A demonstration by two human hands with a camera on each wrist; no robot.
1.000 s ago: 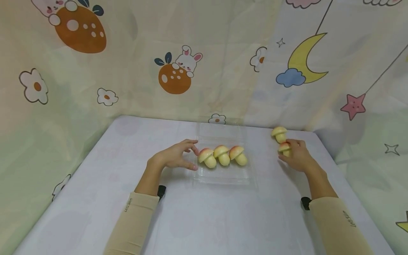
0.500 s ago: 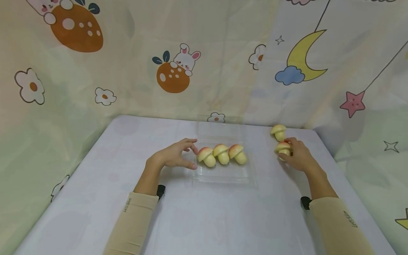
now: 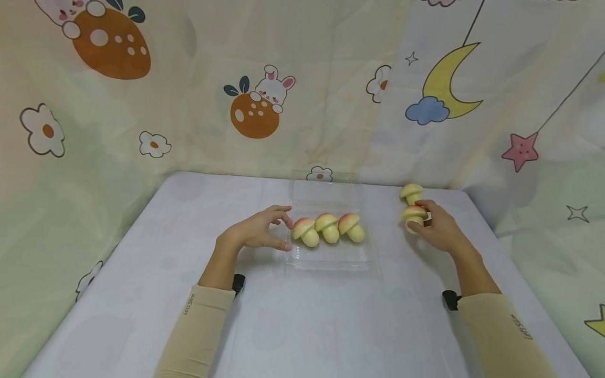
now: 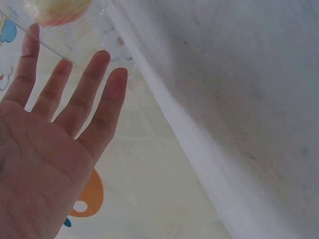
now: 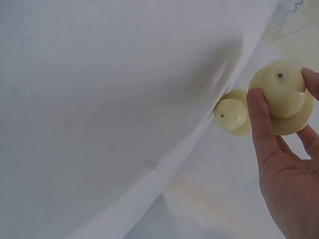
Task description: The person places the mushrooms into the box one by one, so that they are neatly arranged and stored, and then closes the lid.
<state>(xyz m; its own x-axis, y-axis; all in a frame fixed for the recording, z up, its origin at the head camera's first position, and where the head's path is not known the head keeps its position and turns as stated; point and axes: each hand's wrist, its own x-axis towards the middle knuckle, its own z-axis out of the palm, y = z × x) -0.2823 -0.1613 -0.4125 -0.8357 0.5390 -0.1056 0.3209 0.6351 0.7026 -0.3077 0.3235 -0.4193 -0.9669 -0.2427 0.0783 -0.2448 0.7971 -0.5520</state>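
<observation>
Yellow, red-tinged mushroom (image 3: 412, 213) is in the right hand (image 3: 439, 229), gripped between thumb and fingers (image 5: 261, 122). Thumb lies on the side nearer the person, across the stem; another fingertip sits at the cap's far side. Long axis runs front to back: cap away from the person, stem toward them; the right wrist view looks onto the stem end. Looks lifted off the counter (image 3: 302, 325), judging by that view.

Key relation: clear tray (image 3: 331, 259) lies left of the held piece, about level with it, bare counter between. Right hand is the nearer one to the mushroom by far. Left hand (image 3: 257, 229) is at the tray's opposite edge, fingers spread and clasping nothing, tips look to touch the plastic. So the tray's right side is unobstructed.

Row of three (image 3: 327, 227) sits side by side in the tray, caps tipped left, stems angled right; little width left past the last one. Spare (image 3: 411, 191) stands just behind the held piece; contact unclear.
</observation>
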